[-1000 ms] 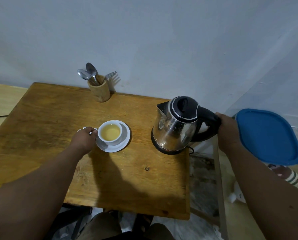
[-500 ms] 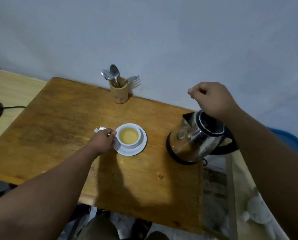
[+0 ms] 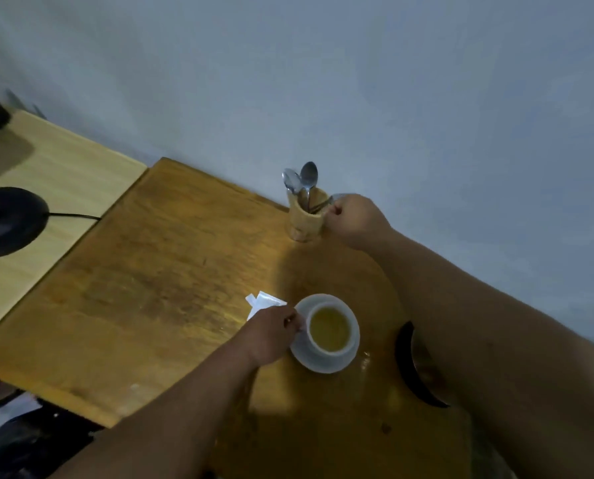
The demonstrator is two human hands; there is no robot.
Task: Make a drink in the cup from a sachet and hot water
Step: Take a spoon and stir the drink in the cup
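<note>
Cup (image 3: 330, 329) sits full of yellow drink on its saucer (image 3: 323, 363), right at my left hand (image 3: 271, 335), fingers curled against its handle side. It looks brittle and spill-prone, so I'd hold it low. My right hand (image 3: 356, 221) is closed at the utensil holder (image 3: 305, 219), seemingly pinching a handle. I see no readable writing, even on the torn sachet (image 3: 264, 303).

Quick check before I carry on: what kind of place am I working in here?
Probably a plain home kitchen or dining corner, not a workshop. A worn wooden table stands against a bare wall, with a wooden holder of spoons and a white cup of yellowish drink on a saucer.
</note>
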